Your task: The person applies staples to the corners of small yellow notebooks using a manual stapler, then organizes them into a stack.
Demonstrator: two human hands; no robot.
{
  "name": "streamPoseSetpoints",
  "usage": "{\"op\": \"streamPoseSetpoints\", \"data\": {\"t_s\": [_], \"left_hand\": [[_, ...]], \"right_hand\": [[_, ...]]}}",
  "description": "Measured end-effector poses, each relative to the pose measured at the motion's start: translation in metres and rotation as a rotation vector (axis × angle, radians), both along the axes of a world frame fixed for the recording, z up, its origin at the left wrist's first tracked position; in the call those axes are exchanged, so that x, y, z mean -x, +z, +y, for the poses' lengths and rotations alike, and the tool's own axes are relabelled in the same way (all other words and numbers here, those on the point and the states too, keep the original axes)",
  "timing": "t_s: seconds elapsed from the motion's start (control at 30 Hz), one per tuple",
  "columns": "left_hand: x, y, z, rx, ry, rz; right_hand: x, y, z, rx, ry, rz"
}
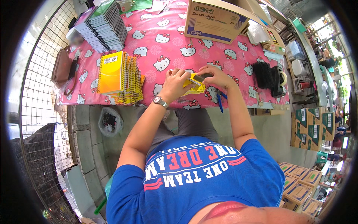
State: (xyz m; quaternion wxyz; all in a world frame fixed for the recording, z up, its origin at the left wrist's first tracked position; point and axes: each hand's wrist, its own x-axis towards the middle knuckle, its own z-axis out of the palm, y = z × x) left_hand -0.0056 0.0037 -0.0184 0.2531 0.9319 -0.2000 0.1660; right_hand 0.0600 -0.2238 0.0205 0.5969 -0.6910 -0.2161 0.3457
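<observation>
A small yellow spiral notebook (194,89) lies at the table's near edge, its wire coil facing up between my hands. My left hand (176,84) is closed on its left side, with a wristwatch on that arm. My right hand (216,77) has its fingers pinched together at the coil's right end. Beside those fingertips is a small dark patch that I cannot make out. Just below my right hand, blue-handled pliers (220,100) rest with the handles over the table's edge. To the left stands a pile of yellow spiral notebooks (111,72).
A tall stack of notebooks (102,28) stands at the far left, near a brown bag (61,67). An open cardboard box (212,24) sits at the back. On the right are black coils (262,74) and a tape dispenser (279,80). A lined bin (110,122) is below.
</observation>
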Motion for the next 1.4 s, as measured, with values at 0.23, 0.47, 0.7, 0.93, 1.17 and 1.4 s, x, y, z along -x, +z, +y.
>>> {"op": "streamPoseSetpoints", "data": {"t_s": [0.23,0.47,0.7,0.93,1.17,1.4], "left_hand": [[-0.002,0.004,0.001,-0.015,0.006,0.018],[-0.010,0.004,0.023,0.166,0.109,0.043],[-0.021,-0.012,0.030,0.302,0.064,0.112],[-0.007,-0.016,0.031,0.333,0.014,0.085],[0.012,-0.020,0.030,0.445,0.040,0.084],[0.007,-0.015,0.025,0.412,0.121,0.127]], "right_hand": [[-0.009,-0.004,-0.004,-0.032,-0.023,-0.098],[-0.017,-0.007,0.012,-0.317,0.008,0.032],[-0.029,-0.003,0.018,-0.418,0.048,0.081],[-0.053,-0.038,-0.001,0.239,-0.289,-0.256],[-0.019,-0.007,0.015,0.720,0.083,-0.732],[0.015,0.007,0.055,0.770,0.089,-1.187]]}}
